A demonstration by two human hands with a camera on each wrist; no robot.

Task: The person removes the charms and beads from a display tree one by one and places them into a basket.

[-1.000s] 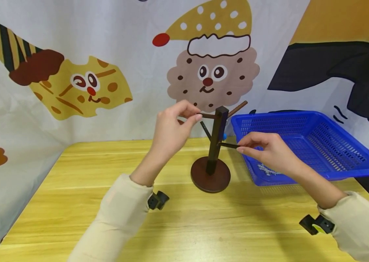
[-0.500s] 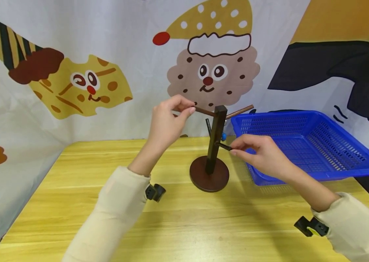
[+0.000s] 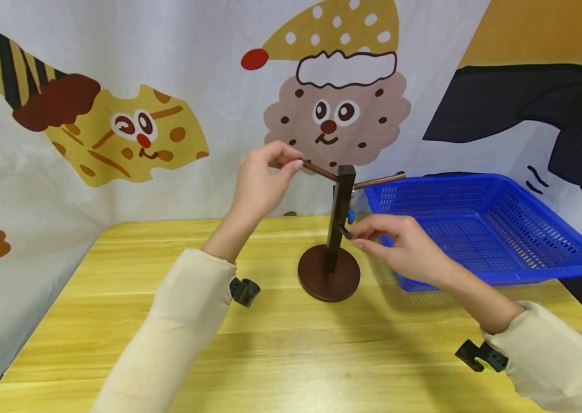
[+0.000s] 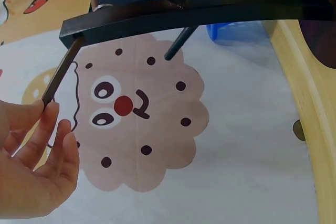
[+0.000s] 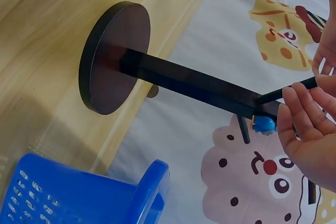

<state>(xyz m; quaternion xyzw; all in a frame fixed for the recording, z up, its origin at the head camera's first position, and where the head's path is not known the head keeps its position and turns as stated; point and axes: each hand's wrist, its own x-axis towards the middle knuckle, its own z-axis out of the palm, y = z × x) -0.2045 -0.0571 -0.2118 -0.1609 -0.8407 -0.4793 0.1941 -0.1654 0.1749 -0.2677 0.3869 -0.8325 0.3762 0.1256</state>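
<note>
A dark brown wooden peg stand [image 3: 340,209] rises upright from a round base [image 3: 316,281] on the table. My left hand [image 3: 262,180] pinches the end of its upper left peg [image 3: 320,170] between thumb and forefinger; the left wrist view shows that peg [image 4: 62,72] too, with the other fingers loosely bent. Lower down, my right hand [image 3: 399,246] holds the tip of a short peg [image 3: 344,231] that points towards me. A small blue trinket [image 5: 263,125] hangs beside the post, seemingly by a metal ring on the upper right peg [image 3: 379,180]. What the trinket depicts is unclear.
To the right, a blue plastic basket [image 3: 476,281] stands close behind my right hand. A white curtain [image 3: 167,201] printed with cartoon figures hangs behind the wooden table [image 3: 291,350].
The stand has turned clockwise as seen from above, its pegs swinging round. My left hand has risen slightly leftward with its peg; my right hand has moved left with the lower one.
</note>
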